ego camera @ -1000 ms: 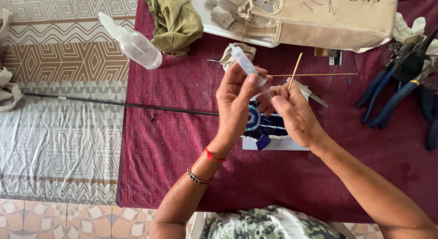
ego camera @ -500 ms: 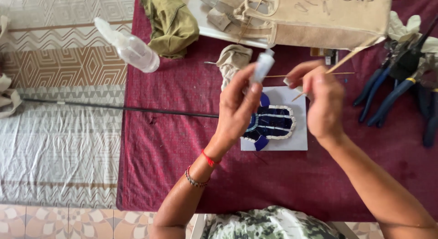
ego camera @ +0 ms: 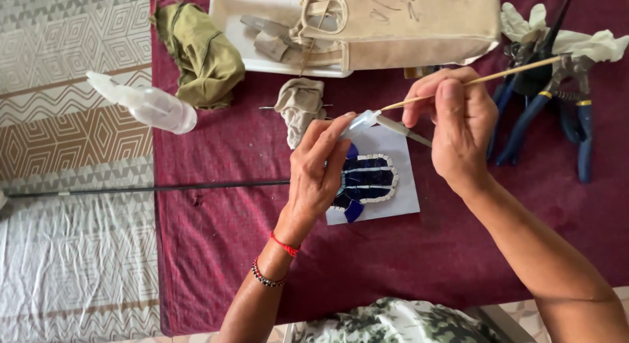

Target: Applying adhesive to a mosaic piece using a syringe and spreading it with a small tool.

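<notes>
Our left hand (ego camera: pixel 319 174) pinches a small clear glue tube (ego camera: pixel 361 123) at its fingertips, above the blue mosaic piece (ego camera: pixel 367 180) on its white card (ego camera: pixel 393 205), mid maroon cloth (ego camera: pixel 393 264). Our right hand (ego camera: pixel 458 123) grips a thin wooden stick (ego camera: pixel 504 73), tip touching the tube's nozzle. Blue-handled pliers (ego camera: pixel 534 114) lie far right, spray bottle (ego camera: pixel 147 106) far left.

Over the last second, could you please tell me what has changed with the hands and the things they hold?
The right hand drew the thin wooden stick rightward, its tip now at the small clear tube in the left hand, which tilted the tube flatter. Both grips stayed shut. The blue mosaic piece stayed on its white card; the pliers did not move.
</notes>
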